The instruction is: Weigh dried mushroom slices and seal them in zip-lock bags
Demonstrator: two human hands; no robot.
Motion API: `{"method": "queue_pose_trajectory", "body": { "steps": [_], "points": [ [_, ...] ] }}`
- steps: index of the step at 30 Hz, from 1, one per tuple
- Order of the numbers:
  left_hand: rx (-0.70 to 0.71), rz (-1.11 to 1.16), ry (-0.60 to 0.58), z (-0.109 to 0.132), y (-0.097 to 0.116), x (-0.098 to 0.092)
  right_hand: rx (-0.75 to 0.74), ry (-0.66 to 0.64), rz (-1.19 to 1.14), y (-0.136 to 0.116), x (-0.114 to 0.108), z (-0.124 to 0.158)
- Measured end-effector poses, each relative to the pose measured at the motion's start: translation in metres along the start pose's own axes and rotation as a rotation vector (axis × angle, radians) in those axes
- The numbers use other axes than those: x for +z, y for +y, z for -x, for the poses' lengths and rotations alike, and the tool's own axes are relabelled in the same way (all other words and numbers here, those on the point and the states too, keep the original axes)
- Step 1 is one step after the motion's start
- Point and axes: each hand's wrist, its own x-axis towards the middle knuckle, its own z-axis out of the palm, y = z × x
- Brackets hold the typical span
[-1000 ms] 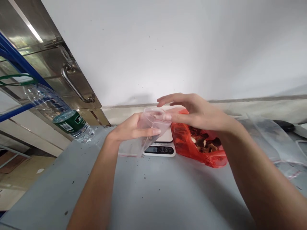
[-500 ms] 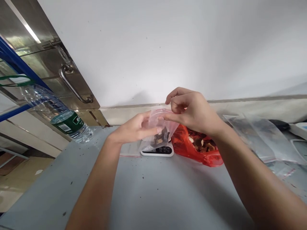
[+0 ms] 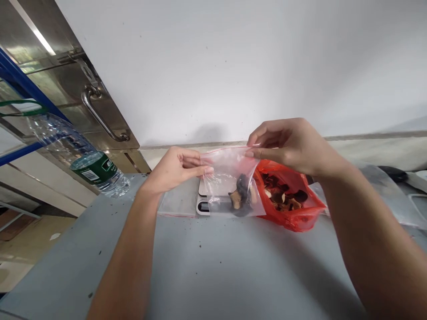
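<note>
A clear zip bag (image 3: 222,178) with a red seal line hangs stretched between my two hands. Dark and tan dried pieces (image 3: 240,195), perhaps fungus or mushroom, rest in its lower right part. My left hand (image 3: 182,169) pinches the top left corner between thumb and fingers. At the top right corner, my right hand (image 3: 283,144) pinches the bag's edge. Behind the bag lies a small white digital scale (image 3: 202,207), partly covered by it. To the right, an open red plastic bag (image 3: 293,220) holds more of the dried pieces.
Another flat zip bag (image 3: 176,204) lies left of the scale, and more clear bags (image 3: 383,191) lie at the right. A large water bottle (image 3: 90,160) stands at the table's left edge. The white wall (image 3: 213,80) rises behind. Small crumbs dot the grey tabletop (image 3: 207,275).
My hands have moved apart, pulling the zip bag's mouth out flat and straight. The dried pieces now sit farther right, and more of the scale and red bag shows.
</note>
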Motion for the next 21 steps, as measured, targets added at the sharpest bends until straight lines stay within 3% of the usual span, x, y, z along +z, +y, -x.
{"method": "queue_pose_trajectory", "body": {
  "steps": [7,12,21],
  "points": [
    [0.037,-0.097,0.034,0.003,0.01,0.003,0.017,-0.271,0.155,0.002,-0.007,-0.002],
    [0.142,-0.086,0.132,0.004,0.015,0.008,0.025,-0.305,0.094,-0.002,-0.003,0.002],
    [0.161,-0.226,0.067,0.004,0.013,0.002,0.009,-0.331,0.051,-0.005,-0.002,0.006]
  ]
}}
